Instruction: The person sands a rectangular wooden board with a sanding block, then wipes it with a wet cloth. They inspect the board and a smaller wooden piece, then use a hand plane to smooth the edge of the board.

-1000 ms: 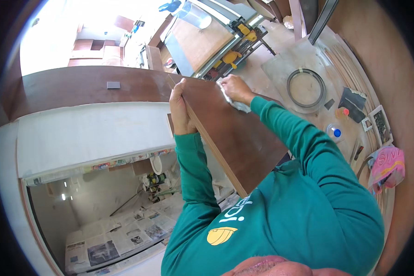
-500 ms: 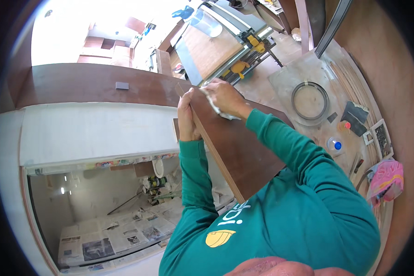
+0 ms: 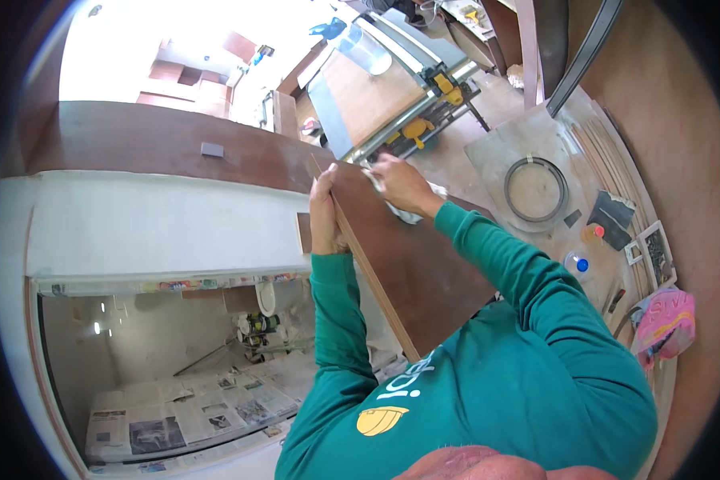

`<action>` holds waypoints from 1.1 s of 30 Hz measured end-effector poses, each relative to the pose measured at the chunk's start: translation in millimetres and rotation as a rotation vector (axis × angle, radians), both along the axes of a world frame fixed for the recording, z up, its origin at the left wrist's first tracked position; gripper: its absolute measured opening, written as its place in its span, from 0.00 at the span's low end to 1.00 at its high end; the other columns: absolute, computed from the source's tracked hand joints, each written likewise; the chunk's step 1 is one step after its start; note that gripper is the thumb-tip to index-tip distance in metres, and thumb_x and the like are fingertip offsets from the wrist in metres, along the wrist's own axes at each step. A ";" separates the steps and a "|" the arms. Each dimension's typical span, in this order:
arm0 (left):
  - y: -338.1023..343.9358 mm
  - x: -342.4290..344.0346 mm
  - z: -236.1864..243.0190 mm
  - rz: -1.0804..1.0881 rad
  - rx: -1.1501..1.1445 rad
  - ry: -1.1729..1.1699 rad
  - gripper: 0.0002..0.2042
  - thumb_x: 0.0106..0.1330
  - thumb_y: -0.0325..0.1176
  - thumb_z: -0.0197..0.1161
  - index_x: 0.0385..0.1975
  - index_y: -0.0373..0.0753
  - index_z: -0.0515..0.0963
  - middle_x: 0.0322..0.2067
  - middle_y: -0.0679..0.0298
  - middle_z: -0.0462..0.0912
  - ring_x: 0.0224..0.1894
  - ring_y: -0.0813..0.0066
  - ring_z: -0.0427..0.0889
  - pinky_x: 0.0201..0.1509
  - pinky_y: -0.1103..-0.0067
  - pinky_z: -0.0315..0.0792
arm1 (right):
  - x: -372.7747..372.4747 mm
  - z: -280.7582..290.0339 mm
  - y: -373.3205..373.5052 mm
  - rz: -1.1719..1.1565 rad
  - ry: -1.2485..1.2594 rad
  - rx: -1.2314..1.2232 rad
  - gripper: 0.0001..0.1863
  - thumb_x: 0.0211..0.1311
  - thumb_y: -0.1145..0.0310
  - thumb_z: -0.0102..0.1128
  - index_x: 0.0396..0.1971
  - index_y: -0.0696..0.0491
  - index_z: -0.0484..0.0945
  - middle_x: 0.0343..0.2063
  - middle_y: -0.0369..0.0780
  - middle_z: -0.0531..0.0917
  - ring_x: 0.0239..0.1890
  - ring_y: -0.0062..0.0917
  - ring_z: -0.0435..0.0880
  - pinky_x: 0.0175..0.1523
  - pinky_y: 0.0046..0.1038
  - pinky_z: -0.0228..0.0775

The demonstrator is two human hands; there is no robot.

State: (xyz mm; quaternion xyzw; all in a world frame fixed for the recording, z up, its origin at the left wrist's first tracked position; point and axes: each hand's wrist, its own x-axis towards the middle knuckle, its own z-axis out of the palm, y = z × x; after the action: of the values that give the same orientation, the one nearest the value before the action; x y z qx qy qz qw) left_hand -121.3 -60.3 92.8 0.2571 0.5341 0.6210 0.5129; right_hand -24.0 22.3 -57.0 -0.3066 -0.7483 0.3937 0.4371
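Observation:
A dark brown wooden board (image 3: 424, 272) slants from the upper middle down to my chest, its pale edge facing left. My left hand (image 3: 325, 212) grips that left edge near the top. My right hand (image 3: 398, 184) presses a white cloth (image 3: 412, 210) against the board's brown face near its upper end. Both arms wear green sleeves.
A brown counter top (image 3: 160, 144) with a small grey block (image 3: 212, 149) lies left, above a white cabinet with newspaper (image 3: 192, 416) inside. A table saw (image 3: 392, 88) stands behind. Right, a floor panel holds a metal ring (image 3: 534, 188), a bottle (image 3: 576, 264) and a pink bag (image 3: 666, 324).
My right hand with the cloth has slid up along the board toward its top end. The left hand stays on the edge; the view has shifted slightly.

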 end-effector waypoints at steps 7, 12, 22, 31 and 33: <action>-5.4 5.9 -0.2 0.038 0.048 0.021 0.09 0.77 0.37 0.59 0.46 0.39 0.78 0.38 0.63 0.85 0.36 0.73 0.87 0.39 0.75 0.83 | -5.2 -18.6 13.5 0.036 -0.106 -0.034 0.13 0.71 0.66 0.58 0.41 0.57 0.88 0.39 0.51 0.84 0.45 0.48 0.85 0.52 0.46 0.77; -9.6 5.3 -6.1 0.034 0.125 -0.031 0.09 0.78 0.35 0.58 0.49 0.38 0.77 0.38 0.65 0.84 0.36 0.78 0.86 0.38 0.78 0.83 | -0.1 48.0 -15.9 0.044 0.270 -0.027 0.11 0.70 0.69 0.58 0.40 0.57 0.89 0.38 0.50 0.85 0.45 0.47 0.85 0.54 0.44 0.76; -8.0 -28.2 -42.0 -0.010 0.214 0.017 0.13 0.77 0.33 0.58 0.57 0.38 0.71 0.43 0.64 0.83 0.39 0.77 0.86 0.41 0.79 0.84 | -2.3 82.4 -26.9 0.088 0.387 -0.073 0.10 0.71 0.73 0.58 0.41 0.60 0.88 0.41 0.50 0.85 0.46 0.46 0.86 0.53 0.40 0.77; -5.8 -0.1 -6.8 -0.029 0.137 0.027 0.16 0.77 0.33 0.58 0.60 0.38 0.69 0.44 0.63 0.82 0.42 0.77 0.85 0.43 0.77 0.84 | -15.0 -4.9 4.7 0.006 0.134 -0.105 0.13 0.71 0.75 0.57 0.47 0.60 0.87 0.42 0.51 0.85 0.46 0.46 0.86 0.54 0.38 0.77; -5.5 -4.2 -17.4 0.019 0.172 0.021 0.14 0.76 0.33 0.58 0.57 0.38 0.70 0.42 0.64 0.82 0.39 0.78 0.85 0.39 0.78 0.83 | -16.1 42.2 -7.6 0.040 0.300 -0.059 0.13 0.71 0.74 0.56 0.47 0.60 0.88 0.42 0.51 0.85 0.46 0.46 0.86 0.55 0.39 0.76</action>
State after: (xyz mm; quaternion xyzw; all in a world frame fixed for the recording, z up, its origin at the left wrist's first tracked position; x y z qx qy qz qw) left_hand -125.5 -65.8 75.5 0.3018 0.4866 0.6668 0.4770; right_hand -40.0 14.7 -14.8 -0.2421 -0.6685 0.4657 0.5270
